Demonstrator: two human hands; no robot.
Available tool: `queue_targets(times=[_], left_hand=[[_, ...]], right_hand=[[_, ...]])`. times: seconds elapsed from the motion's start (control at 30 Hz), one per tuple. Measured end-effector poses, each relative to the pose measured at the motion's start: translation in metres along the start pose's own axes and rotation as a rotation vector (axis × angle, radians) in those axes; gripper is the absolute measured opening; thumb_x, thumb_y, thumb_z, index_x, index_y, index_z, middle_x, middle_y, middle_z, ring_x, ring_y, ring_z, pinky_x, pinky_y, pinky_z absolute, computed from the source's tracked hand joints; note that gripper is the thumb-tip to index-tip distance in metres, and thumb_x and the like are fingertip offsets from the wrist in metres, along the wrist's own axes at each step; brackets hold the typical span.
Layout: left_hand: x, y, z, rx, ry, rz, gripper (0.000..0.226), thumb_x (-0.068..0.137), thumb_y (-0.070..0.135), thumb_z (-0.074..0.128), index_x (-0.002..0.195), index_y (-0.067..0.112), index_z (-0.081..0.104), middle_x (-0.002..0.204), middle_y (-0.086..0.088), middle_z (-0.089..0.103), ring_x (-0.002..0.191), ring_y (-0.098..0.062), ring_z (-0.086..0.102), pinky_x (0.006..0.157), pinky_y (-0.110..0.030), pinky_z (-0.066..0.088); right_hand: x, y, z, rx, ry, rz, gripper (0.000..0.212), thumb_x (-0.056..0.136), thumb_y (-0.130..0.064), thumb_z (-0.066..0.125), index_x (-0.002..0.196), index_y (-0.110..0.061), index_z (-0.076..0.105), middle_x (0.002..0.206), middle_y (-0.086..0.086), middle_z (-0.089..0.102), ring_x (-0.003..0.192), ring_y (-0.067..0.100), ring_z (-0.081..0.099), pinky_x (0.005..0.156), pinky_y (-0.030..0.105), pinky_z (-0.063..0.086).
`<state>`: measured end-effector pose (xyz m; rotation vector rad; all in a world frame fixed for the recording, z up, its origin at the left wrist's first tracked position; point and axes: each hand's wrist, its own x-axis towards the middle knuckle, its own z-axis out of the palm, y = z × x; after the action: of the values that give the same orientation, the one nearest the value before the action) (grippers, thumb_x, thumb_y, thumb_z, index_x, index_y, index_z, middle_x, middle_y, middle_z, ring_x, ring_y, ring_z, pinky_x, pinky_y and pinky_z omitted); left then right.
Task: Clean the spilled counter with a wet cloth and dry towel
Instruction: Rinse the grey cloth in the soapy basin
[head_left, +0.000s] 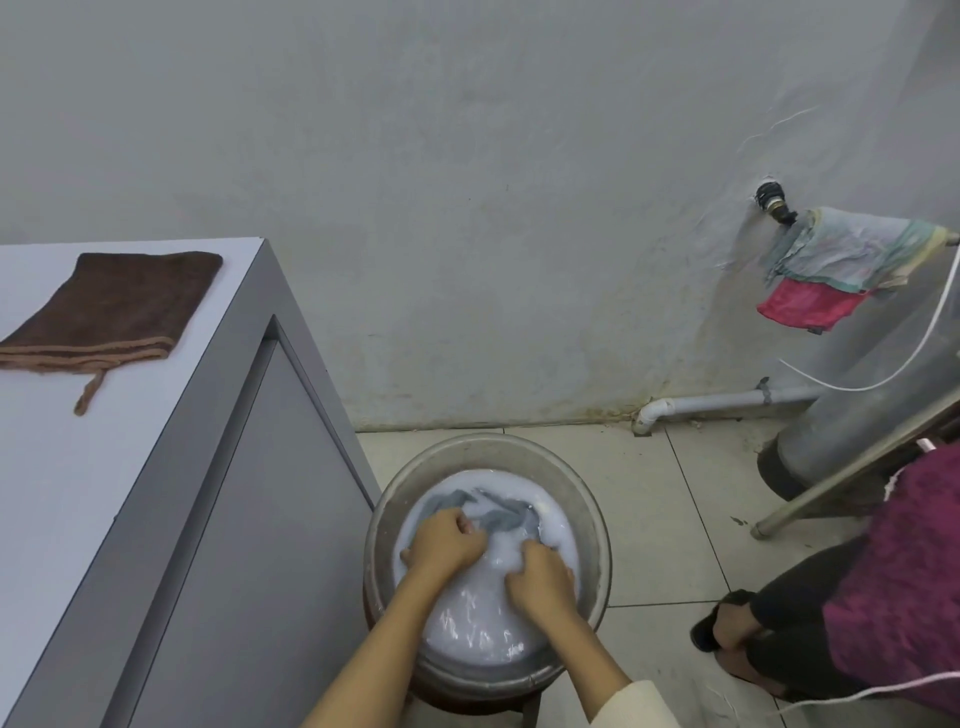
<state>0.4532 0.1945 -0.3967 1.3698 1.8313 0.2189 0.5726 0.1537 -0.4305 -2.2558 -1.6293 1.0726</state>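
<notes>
A metal basin (587, 499) of milky water stands on the tiled floor beside the counter. A grey cloth (501, 514) lies soaked in it, partly under the water. My left hand (447, 543) and my right hand (540, 577) are both in the basin, fingers curled around bunched parts of the grey cloth. A folded brown towel (114, 306) lies on the white counter (67, 467) at the far left, away from both hands.
The counter's grey side panel (249, 519) rises just left of the basin. A tap (776, 200) on the wall carries draped rags (841, 265). A white pipe (727, 402) runs along the floor. A metal cylinder (852, 415) and a crouching person (857, 597) are at the right.
</notes>
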Motion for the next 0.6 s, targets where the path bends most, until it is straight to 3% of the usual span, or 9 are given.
queue_targets(times=[0.03, 0.1, 0.27, 0.47, 0.6], left_hand=[[-0.001, 0.002, -0.003, -0.032, 0.028, 0.016, 0.022, 0.085, 0.024, 0.052, 0.063, 0.021, 0.047, 0.065, 0.003, 0.053, 0.068, -0.015, 0.052, 0.072, -0.029, 0.043], [-0.003, 0.008, -0.008, -0.103, 0.093, 0.071, 0.024, 0.084, 0.020, 0.053, 0.062, 0.021, 0.044, 0.061, 0.004, 0.050, 0.059, -0.011, 0.047, 0.058, -0.025, 0.038], [-0.009, 0.031, -0.022, -0.355, 0.145, 0.207, 0.012, 0.083, 0.014, 0.055, 0.072, 0.015, 0.051, 0.060, 0.001, 0.053, 0.053, -0.009, 0.047, 0.052, -0.021, 0.040], [-0.019, 0.060, -0.041, -0.624, 0.267, 0.258, 0.019, 0.084, 0.013, 0.054, 0.069, 0.017, 0.044, 0.060, 0.004, 0.044, 0.055, -0.010, 0.038, 0.053, -0.025, 0.033], [-0.024, 0.075, -0.055, -0.743, 0.261, 0.273, 0.023, 0.084, 0.010, 0.053, 0.066, 0.018, 0.041, 0.056, 0.007, 0.038, 0.050, -0.008, 0.032, 0.048, -0.023, 0.028]], right_hand=[[0.000, -0.002, -0.003, 0.034, 0.004, 0.008, 0.010, 0.092, -0.019, 0.046, 0.092, -0.020, 0.055, 0.109, 0.007, 0.061, 0.104, 0.024, 0.058, 0.088, 0.030, 0.044], [0.000, -0.004, -0.007, 0.150, 0.023, 0.014, 0.017, 0.088, -0.020, 0.054, 0.072, -0.022, 0.052, 0.091, 0.004, 0.063, 0.087, 0.021, 0.060, 0.080, 0.032, 0.050], [-0.002, -0.018, -0.028, 0.479, 0.073, -0.068, 0.007, 0.086, -0.015, 0.065, 0.082, -0.013, 0.060, 0.078, -0.006, 0.060, 0.074, 0.006, 0.056, 0.062, 0.013, 0.041], [-0.008, -0.035, -0.065, 0.752, 0.077, -0.179, 0.019, 0.079, -0.004, 0.071, 0.067, -0.013, 0.059, 0.078, -0.003, 0.067, 0.080, 0.013, 0.065, 0.071, 0.017, 0.051], [-0.015, -0.043, -0.084, 0.857, 0.116, -0.271, 0.013, 0.080, -0.004, 0.071, 0.074, -0.009, 0.060, 0.077, 0.002, 0.069, 0.077, 0.011, 0.066, 0.070, 0.019, 0.054]])
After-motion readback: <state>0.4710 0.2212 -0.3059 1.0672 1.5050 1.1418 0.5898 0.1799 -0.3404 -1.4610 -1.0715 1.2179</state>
